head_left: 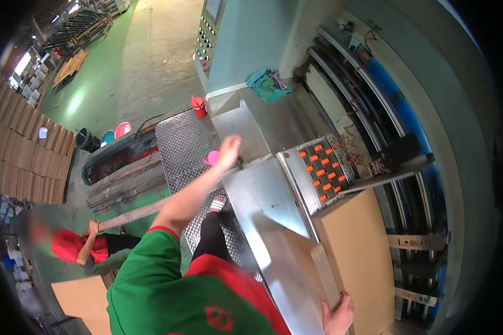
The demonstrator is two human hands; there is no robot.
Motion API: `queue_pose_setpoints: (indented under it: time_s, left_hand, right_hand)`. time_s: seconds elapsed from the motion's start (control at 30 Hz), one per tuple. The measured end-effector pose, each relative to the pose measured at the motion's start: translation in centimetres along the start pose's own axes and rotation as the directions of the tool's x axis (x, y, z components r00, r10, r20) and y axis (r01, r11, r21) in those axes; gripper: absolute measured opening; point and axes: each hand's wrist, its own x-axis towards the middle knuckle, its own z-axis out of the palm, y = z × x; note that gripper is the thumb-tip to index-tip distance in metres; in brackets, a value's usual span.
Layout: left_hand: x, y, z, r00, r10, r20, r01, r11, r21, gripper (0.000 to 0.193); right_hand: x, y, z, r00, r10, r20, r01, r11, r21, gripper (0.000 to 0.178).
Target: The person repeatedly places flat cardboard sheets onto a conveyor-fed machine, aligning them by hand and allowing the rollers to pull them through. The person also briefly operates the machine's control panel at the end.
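My left hand (229, 149) is stretched forward over the near edge of the steel table (257, 187), just above a small dark knob (240, 162). Its fingers are slightly blurred, and nothing shows in them. At the lower right, my right hand (338, 316) grips the edge of a stack of cardboard sheets (325, 268), thumb on the near side and fingers over the top. The stack's broad brown face (360, 257) leans along the machine. Beyond it sits a feeder plate with several orange rollers (322, 172).
Steel rollers (369, 84) of the machine curve along the right. A control panel (205, 42), cloths (268, 85) and red tumbler (198, 106) lie ahead. Underfoot is a tread-plate platform (179, 145). At left, another person (98, 245) holds a long pale bar near stacked cardboard (31, 139).
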Motion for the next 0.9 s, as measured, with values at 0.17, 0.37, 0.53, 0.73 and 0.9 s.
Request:
queue_pose_setpoints:
  time_s: [0.17, 0.37, 0.53, 0.73, 0.9]
  left_hand:
    - [29.5, -6.3, -10.4, 0.982, 0.009, -0.188, 0.026, 0.982, 0.187, 0.065]
    - [52.2, -11.4, -14.5, 0.967, -0.057, -0.247, 0.098, 0.982, 0.159, 0.066]
    - [61.3, -11.8, -15.3, 0.974, -0.094, -0.207, 0.125, 0.982, 0.142, 0.064]
    - [64.4, -13.4, -14.8, 0.983, -0.169, -0.067, 0.163, 0.982, -0.091, 0.060]
    - [66.2, -14.9, -14.6, 0.996, -0.084, 0.022, 0.086, 0.988, -0.130, 0.051]
  right_hand:
    - [2.2, -5.6, 1.4, 0.971, 0.233, 0.055, -0.214, 0.948, -0.236, 0.086]
    - [3.5, -9.5, 1.8, 0.787, 0.608, 0.100, -0.492, 0.718, -0.492, 0.077]
    - [-0.9, -4.3, 6.5, 0.780, 0.616, 0.115, -0.479, 0.705, -0.522, 0.067]
    - [-6.1, 1.0, 10.2, 0.996, -0.037, -0.081, -0.037, 0.652, -0.757, 0.067]
    - [0.7, -2.6, 7.7, 0.793, 0.599, -0.111, -0.607, 0.791, -0.078, 0.055]
